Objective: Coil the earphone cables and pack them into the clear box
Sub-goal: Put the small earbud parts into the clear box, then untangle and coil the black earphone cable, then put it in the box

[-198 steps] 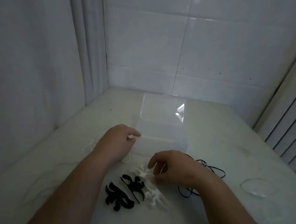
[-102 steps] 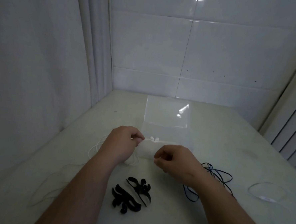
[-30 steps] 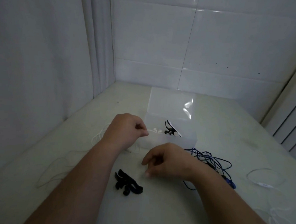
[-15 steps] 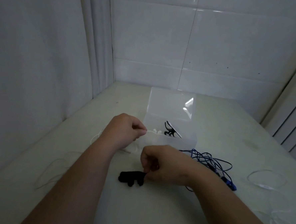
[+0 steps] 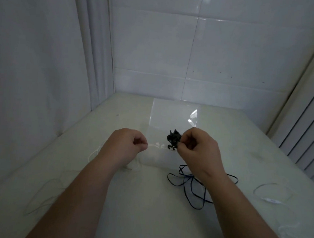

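Note:
The clear box (image 5: pixel 160 159) stands mid-table with its lid (image 5: pixel 171 116) raised at the back. My right hand (image 5: pixel 199 150) pinches a black, curly-edged cable holder (image 5: pixel 173 139) and holds it over the open box. My left hand (image 5: pixel 123 144) is closed in a pinch at the box's left rim. Small white pieces (image 5: pixel 158 145) lie inside the box beside that pinch. A dark blue earphone cable (image 5: pixel 192 185) lies tangled on the table under my right wrist. A white cable (image 5: pixel 93 153) loops behind my left hand.
Another white cable loop (image 5: pixel 271 194) lies at the right of the pale table. Thin white cable (image 5: pixel 42 203) trails at the near left. Tiled walls close the back and the left; a slatted panel (image 5: pixel 306 131) stands at the right.
My right hand picked the last black holder up off the table in front of me and carried it up over the box. The left hand stayed at the box's rim.

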`<action>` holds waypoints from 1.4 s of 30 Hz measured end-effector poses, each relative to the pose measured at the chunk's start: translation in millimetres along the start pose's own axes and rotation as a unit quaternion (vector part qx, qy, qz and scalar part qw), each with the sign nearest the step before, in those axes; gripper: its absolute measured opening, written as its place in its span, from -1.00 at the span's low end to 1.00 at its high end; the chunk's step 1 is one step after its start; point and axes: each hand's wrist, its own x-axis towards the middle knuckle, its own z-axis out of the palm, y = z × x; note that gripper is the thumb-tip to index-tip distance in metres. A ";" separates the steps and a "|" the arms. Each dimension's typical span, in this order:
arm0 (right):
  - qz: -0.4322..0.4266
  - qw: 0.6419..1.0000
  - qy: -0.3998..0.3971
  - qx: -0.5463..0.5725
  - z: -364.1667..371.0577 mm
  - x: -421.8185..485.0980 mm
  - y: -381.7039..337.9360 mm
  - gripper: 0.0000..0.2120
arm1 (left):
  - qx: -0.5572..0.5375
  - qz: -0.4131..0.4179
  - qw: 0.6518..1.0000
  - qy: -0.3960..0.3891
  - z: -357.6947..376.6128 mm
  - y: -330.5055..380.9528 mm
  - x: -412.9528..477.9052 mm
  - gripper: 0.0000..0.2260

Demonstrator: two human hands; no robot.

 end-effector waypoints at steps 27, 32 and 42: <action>0.067 0.996 0.055 0.038 -12.6 6.4 7.6 -0.89 | 0.038 0.207 0.975 0.067 15.6 16.7 -9.6 -0.94; 0.057 0.996 0.062 0.041 -13.8 7.2 6.7 -0.89 | 0.130 0.245 0.949 -0.148 37.1 32.9 -19.8 -0.79; 0.057 0.995 0.067 0.047 -16.5 7.9 6.3 -0.88 | 0.148 0.221 0.950 -0.163 44.9 26.0 -16.2 -0.97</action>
